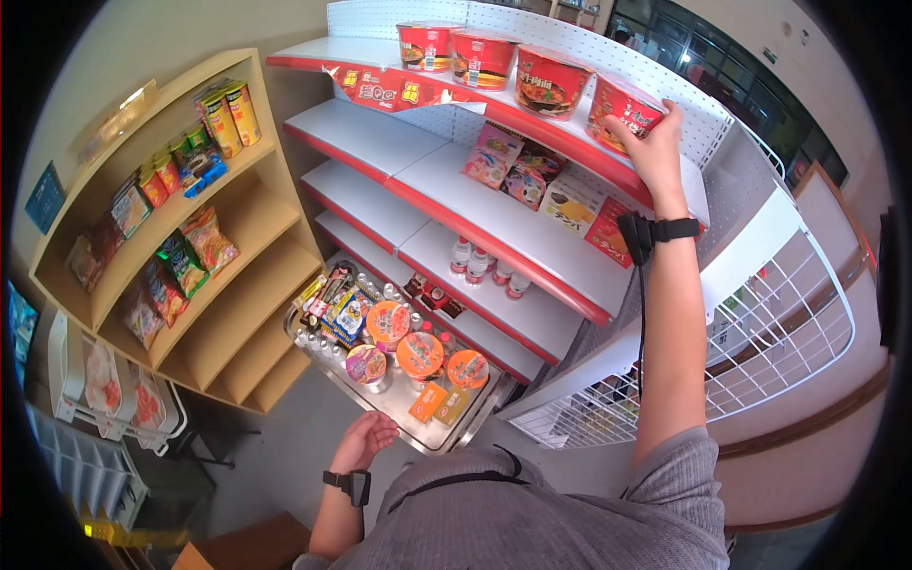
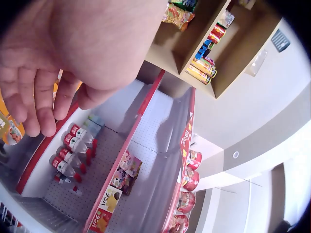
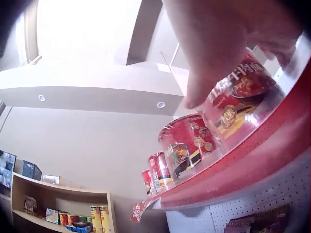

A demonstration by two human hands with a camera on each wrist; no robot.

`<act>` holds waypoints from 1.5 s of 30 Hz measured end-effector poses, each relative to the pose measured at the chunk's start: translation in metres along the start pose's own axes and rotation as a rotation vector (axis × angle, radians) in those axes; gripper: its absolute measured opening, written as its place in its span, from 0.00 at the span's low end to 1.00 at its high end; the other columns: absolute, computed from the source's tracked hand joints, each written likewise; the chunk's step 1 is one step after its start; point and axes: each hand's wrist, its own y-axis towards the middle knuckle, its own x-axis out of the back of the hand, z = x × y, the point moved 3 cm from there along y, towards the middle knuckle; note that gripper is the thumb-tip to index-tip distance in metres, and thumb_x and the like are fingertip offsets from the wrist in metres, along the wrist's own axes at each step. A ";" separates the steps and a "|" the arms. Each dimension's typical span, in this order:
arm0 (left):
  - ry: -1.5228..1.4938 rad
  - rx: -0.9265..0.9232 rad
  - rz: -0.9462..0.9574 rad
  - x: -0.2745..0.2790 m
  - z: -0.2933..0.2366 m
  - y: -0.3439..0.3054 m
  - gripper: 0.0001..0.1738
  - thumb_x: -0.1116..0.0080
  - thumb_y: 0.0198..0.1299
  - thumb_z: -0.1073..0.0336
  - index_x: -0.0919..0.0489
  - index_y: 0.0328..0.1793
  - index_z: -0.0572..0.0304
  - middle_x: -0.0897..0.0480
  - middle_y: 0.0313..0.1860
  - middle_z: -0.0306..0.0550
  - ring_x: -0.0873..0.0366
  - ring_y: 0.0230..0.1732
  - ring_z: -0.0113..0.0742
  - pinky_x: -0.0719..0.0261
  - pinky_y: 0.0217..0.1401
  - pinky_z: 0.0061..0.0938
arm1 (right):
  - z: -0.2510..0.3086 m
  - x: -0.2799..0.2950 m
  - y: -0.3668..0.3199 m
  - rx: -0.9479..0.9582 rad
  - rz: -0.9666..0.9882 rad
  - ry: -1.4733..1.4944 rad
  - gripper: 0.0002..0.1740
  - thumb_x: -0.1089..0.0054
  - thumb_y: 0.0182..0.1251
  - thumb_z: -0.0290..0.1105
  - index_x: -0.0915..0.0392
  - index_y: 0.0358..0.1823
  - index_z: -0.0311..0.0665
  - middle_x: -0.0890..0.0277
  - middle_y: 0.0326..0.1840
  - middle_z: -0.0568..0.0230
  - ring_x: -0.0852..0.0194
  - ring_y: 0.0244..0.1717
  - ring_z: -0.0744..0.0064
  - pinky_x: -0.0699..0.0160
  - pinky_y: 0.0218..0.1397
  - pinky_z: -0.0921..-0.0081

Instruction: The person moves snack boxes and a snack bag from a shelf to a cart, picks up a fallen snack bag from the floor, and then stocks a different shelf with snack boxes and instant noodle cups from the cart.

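On the top shelf (image 1: pixel 380 55), three red instant noodle tubs (image 1: pixel 551 84) stand in a row, with a fourth noodle tub (image 1: pixel 616 101) at the right end. My right hand (image 1: pixel 655 157) grips that fourth tub, thumb on its near side and fingers round the far side. The right wrist view shows the held tub (image 3: pixel 243 97) upright at the shelf's front edge, beside its neighbour. My left hand (image 1: pixel 361 445) hangs low in front of my body, fingers loosely bent with nothing in them, near a metal tray (image 1: pixel 394 401).
Orange-lidded noodle tubs (image 1: pixel 420 354), small bottles and boxes crowd the tray. Lower shelves hold snack packets (image 1: pixel 492 157) and bottles (image 1: pixel 475 266). A white wire rack (image 1: pixel 760 332) stands right, below my right arm. At left is a wooden shelf (image 1: pixel 275 223) with snacks and cans.
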 end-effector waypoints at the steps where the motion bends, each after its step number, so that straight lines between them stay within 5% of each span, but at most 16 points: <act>1: -0.004 0.004 -0.015 0.002 0.001 0.000 0.12 0.54 0.79 0.60 0.23 0.53 0.59 0.14 0.47 0.49 0.14 0.48 0.40 0.17 0.53 0.33 | 0.008 0.003 -0.001 0.110 -0.139 -0.176 0.50 0.21 0.57 0.51 0.38 0.67 0.22 0.29 0.61 0.28 0.27 0.64 0.38 0.29 0.70 0.53; 4: -0.023 -0.002 -0.035 0.004 0.001 0.001 0.12 0.54 0.79 0.60 0.23 0.53 0.59 0.14 0.46 0.49 0.14 0.48 0.39 0.17 0.53 0.33 | 0.062 0.021 0.009 0.392 -0.380 -0.261 0.40 0.24 0.61 0.48 0.31 0.63 0.24 0.28 0.62 0.32 0.31 0.67 0.36 0.34 0.72 0.49; 6: -0.040 -0.004 -0.043 0.005 0.003 0.001 0.12 0.54 0.79 0.61 0.23 0.52 0.60 0.14 0.46 0.49 0.14 0.47 0.39 0.17 0.53 0.33 | 0.094 0.010 0.023 0.491 -0.366 -0.143 0.32 0.27 0.62 0.44 0.26 0.59 0.29 0.26 0.61 0.40 0.29 0.65 0.36 0.30 0.69 0.52; 8: -0.027 -0.009 -0.065 0.008 0.003 0.001 0.12 0.54 0.79 0.61 0.23 0.52 0.59 0.14 0.45 0.48 0.14 0.47 0.38 0.18 0.53 0.32 | 0.119 -0.020 0.038 0.649 -0.096 -0.148 0.32 0.28 0.61 0.46 0.25 0.61 0.36 0.24 0.60 0.45 0.29 0.65 0.38 0.31 0.69 0.49; 12: -0.033 -0.074 -0.117 0.002 -0.004 -0.013 0.11 0.54 0.79 0.61 0.23 0.51 0.59 0.13 0.44 0.47 0.14 0.47 0.38 0.18 0.52 0.31 | 0.149 -0.078 0.067 0.673 -0.029 -0.341 0.32 0.30 0.61 0.50 0.24 0.63 0.41 0.23 0.59 0.48 0.27 0.65 0.41 0.32 0.69 0.41; 15: -0.084 -0.111 -0.151 0.012 0.010 -0.021 0.11 0.54 0.79 0.61 0.23 0.51 0.58 0.13 0.45 0.47 0.14 0.47 0.38 0.18 0.53 0.31 | 0.167 -0.114 0.085 0.541 0.251 -0.541 0.40 0.31 0.60 0.58 0.27 0.68 0.42 0.23 0.63 0.48 0.26 0.67 0.42 0.32 0.67 0.35; 18: -0.104 -0.099 -0.196 0.022 0.025 -0.033 0.11 0.54 0.79 0.60 0.23 0.51 0.58 0.13 0.45 0.47 0.14 0.47 0.39 0.18 0.53 0.32 | 0.176 -0.154 0.097 0.507 0.385 -0.617 0.38 0.32 0.62 0.60 0.25 0.66 0.43 0.23 0.64 0.48 0.27 0.67 0.39 0.37 0.69 0.32; 32: -0.296 -0.162 -0.534 0.063 0.091 -0.076 0.12 0.52 0.76 0.58 0.22 0.49 0.57 0.13 0.43 0.48 0.15 0.45 0.41 0.18 0.50 0.35 | 0.216 -0.272 0.130 0.359 0.564 -0.582 0.41 0.35 0.63 0.66 0.28 0.71 0.52 0.23 0.69 0.59 0.26 0.70 0.50 0.26 0.66 0.45; 34: -0.322 -0.158 -0.534 0.063 0.099 -0.077 0.13 0.51 0.76 0.57 0.22 0.49 0.56 0.13 0.43 0.48 0.15 0.45 0.41 0.18 0.50 0.34 | 0.202 -0.288 0.128 0.306 0.722 -0.480 0.38 0.35 0.65 0.62 0.28 0.71 0.51 0.18 0.64 0.58 0.20 0.65 0.53 0.22 0.63 0.49; 39: -0.302 -0.083 -0.551 0.058 0.090 -0.059 0.14 0.50 0.76 0.56 0.21 0.49 0.57 0.14 0.43 0.47 0.15 0.45 0.41 0.18 0.50 0.34 | 0.185 -0.318 0.141 0.323 0.618 -0.498 0.20 0.44 0.73 0.39 0.18 0.63 0.49 0.15 0.58 0.54 0.15 0.60 0.53 0.17 0.60 0.53; 45: -0.291 -0.142 -0.478 0.047 0.072 -0.033 0.14 0.50 0.76 0.56 0.22 0.49 0.58 0.14 0.42 0.48 0.15 0.45 0.42 0.17 0.50 0.34 | 0.186 -0.287 0.132 0.326 0.580 -0.460 0.19 0.53 0.75 0.33 0.14 0.57 0.41 0.14 0.58 0.52 0.14 0.59 0.53 0.15 0.58 0.54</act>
